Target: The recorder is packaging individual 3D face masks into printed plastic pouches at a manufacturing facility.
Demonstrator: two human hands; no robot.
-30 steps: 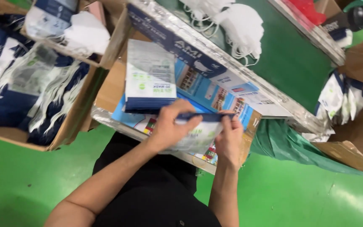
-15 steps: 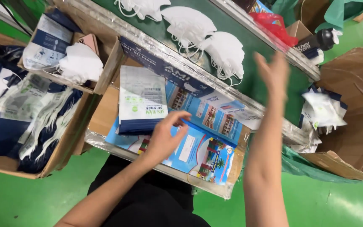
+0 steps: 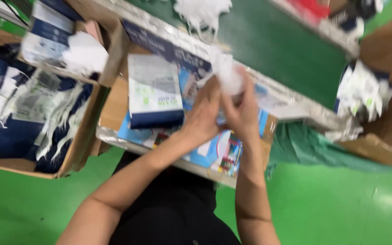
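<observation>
Step in hand, by my reading: handling white face mask (image 3: 227,72) above tray of blue printed pouches (image 3: 214,156). My left hand (image 3: 203,113) and right hand (image 3: 243,111) both pinch mask, fingers closed on it. Image blurred; exact grip unclear. Next move likely calls for steady two-handed hold, alignment with pouch opening.

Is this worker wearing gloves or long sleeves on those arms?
No. The left hand and right hand are bare, without gloves, and both forearms are uncovered with no sleeves showing. The picture is blurred, but no watch, ring or bracelet can be made out.
</observation>
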